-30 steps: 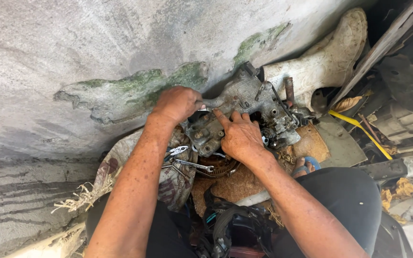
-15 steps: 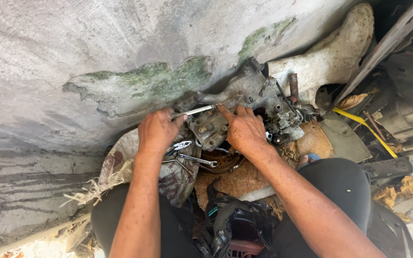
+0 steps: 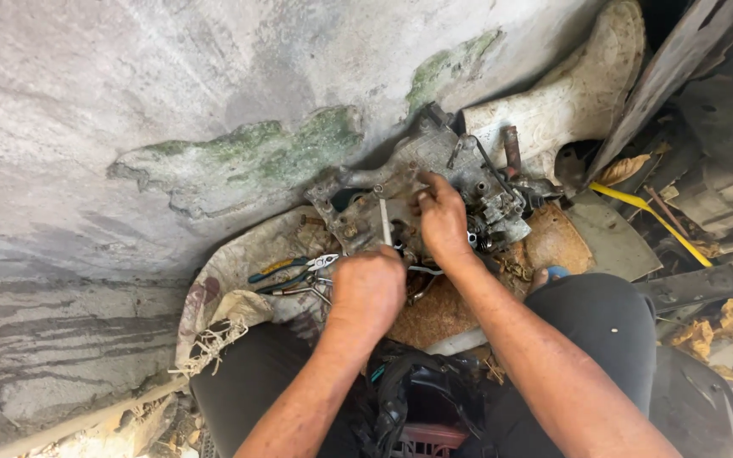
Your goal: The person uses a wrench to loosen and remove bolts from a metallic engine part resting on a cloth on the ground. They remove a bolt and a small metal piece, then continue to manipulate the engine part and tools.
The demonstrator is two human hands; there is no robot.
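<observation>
A dirty grey metal engine part (image 3: 434, 182) lies on the ground against a concrete wall. My left hand (image 3: 368, 287) is closed around a slim metal tool (image 3: 384, 219) whose shaft stands up against the part's near side. My right hand (image 3: 441, 219) rests on top of the part, fingers pressed onto its middle, just right of the tool's tip. Both forearms reach forward from my lap.
Pliers (image 3: 292, 271) and other hand tools lie on a stained cloth (image 3: 231, 280) to the left. A rusty round plate (image 3: 553, 242) sits under the part. A white rubber boot (image 3: 570, 93) leans at the upper right; scrap and a yellow strip (image 3: 646, 208) clutter the right side.
My left hand has drawn back toward me from the top of the part and now holds the metal tool upright. My right hand has stayed on the part.
</observation>
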